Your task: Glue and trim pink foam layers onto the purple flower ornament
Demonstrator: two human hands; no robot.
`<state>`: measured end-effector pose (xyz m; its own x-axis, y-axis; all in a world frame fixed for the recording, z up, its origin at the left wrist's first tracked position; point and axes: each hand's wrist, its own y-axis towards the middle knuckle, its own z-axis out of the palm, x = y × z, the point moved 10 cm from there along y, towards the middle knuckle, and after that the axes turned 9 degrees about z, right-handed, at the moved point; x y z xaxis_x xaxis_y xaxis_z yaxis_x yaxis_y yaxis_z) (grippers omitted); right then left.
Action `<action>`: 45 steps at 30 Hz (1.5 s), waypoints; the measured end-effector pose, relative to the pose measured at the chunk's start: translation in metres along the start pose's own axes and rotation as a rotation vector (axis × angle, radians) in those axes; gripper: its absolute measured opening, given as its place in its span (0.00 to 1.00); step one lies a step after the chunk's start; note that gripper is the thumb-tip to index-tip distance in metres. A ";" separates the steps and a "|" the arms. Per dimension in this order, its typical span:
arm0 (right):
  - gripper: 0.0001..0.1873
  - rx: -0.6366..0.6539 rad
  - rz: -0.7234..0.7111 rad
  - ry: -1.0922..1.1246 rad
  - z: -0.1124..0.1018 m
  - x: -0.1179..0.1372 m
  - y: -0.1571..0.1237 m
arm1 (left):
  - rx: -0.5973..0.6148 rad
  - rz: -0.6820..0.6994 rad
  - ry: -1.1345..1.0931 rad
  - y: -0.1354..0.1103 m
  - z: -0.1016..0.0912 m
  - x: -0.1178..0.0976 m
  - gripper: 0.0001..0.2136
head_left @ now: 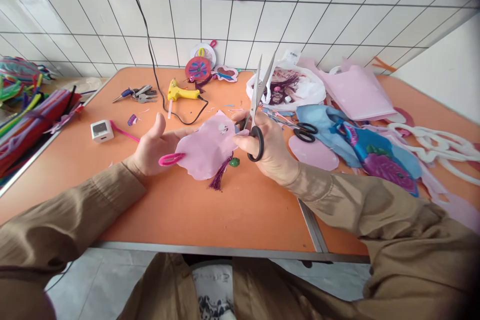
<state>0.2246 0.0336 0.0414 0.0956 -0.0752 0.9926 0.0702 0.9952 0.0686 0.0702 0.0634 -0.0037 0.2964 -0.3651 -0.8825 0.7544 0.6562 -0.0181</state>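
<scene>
My left hand (153,146) holds a pink foam piece (208,149) above the orange table (187,210). A pink pipe-cleaner loop (170,159) sticks out at its left, and a purple tassel (218,178) hangs from its lower edge. My right hand (268,147) grips black-handled scissors (257,105). Their blades are open and point up and away, just right of the pink piece. A small green bead (234,162) lies on the table under the piece.
A yellow glue gun (182,93) with a black cable, keys (138,93), a white box (101,131), a second pair of scissors (302,131), a white bag (300,87), pink and blue foam sheets (356,92), white cut-outs (438,145) and pipe cleaners (26,120) lie around.
</scene>
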 end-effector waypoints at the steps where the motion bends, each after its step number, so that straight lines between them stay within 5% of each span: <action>1: 0.15 -0.010 0.010 0.031 -0.002 -0.002 0.002 | 0.020 -0.009 -0.018 0.002 0.001 0.004 0.41; 6: 0.16 -0.078 0.109 0.206 -0.012 -0.022 0.008 | 0.051 0.107 -0.062 0.006 0.015 0.004 0.44; 9: 0.17 -0.127 0.150 0.237 -0.017 -0.032 0.010 | 0.067 0.196 0.065 0.006 0.025 0.000 0.34; 15: 0.18 -0.110 0.095 0.153 -0.013 -0.031 0.006 | -0.292 0.281 0.225 0.003 -0.002 0.003 0.13; 21: 0.16 -0.055 0.006 -0.010 -0.006 -0.017 0.001 | -0.464 0.328 0.680 -0.013 -0.013 -0.025 0.12; 32: 0.15 -0.001 -0.050 0.000 -0.009 -0.006 -0.001 | -0.330 0.168 0.319 -0.006 -0.015 0.004 0.13; 36: 0.15 0.146 0.007 -0.044 -0.001 -0.008 0.002 | -0.210 0.128 0.245 -0.003 -0.006 0.002 0.10; 40: 0.14 0.225 0.048 -0.143 0.008 -0.012 0.000 | -0.230 0.052 0.274 -0.005 -0.010 0.009 0.13; 45: 0.13 0.106 -0.196 -0.204 0.002 0.012 -0.006 | -0.225 0.029 0.261 -0.005 -0.008 0.014 0.13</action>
<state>0.2237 0.0265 0.0529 -0.1120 -0.2625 0.9584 -0.0376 0.9649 0.2599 0.0658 0.0602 -0.0197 0.1339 -0.1820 -0.9741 0.5914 0.8035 -0.0688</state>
